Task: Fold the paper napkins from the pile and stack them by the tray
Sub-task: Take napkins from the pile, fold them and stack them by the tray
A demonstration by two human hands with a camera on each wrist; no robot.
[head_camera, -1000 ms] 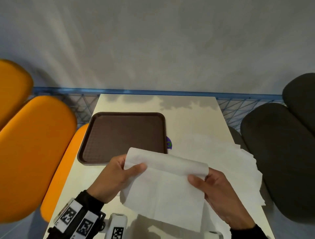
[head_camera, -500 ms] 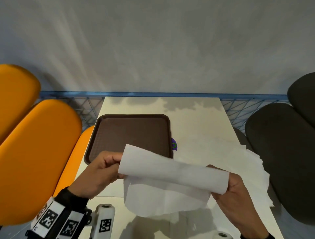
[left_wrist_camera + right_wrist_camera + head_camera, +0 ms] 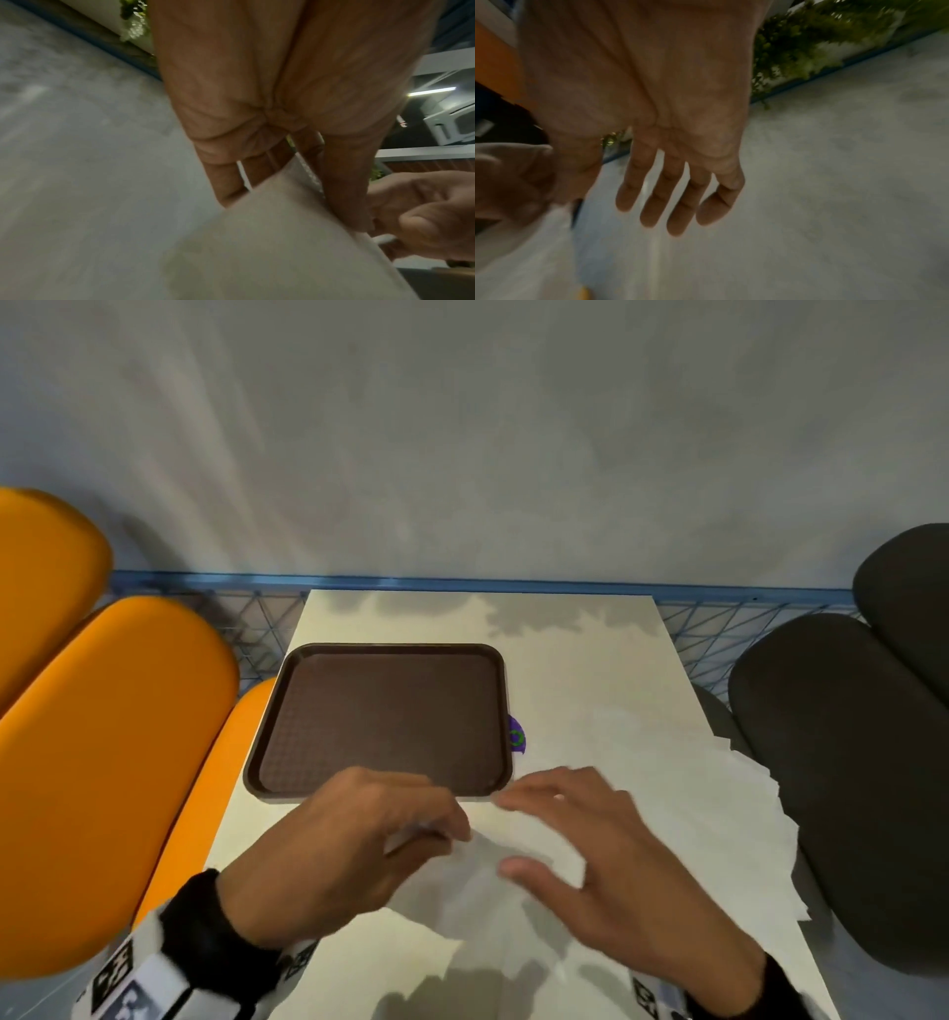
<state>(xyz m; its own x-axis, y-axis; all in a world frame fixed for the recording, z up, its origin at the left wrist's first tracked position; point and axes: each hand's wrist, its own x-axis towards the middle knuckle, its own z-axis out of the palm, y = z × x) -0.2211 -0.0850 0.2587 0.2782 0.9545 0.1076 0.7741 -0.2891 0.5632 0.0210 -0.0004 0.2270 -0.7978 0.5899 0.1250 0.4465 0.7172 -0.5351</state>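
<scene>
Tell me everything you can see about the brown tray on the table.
The tray is dark brown and roughly square with rounded corners, a raised rim and a finely textured floor; it looks like plastic. It lies flat on the pale table, toward its left side, and nothing is seen in it. A small purple thing peeks out at its right edge. The left hand hides part of its near rim; whether they touch cannot be told.
</scene>
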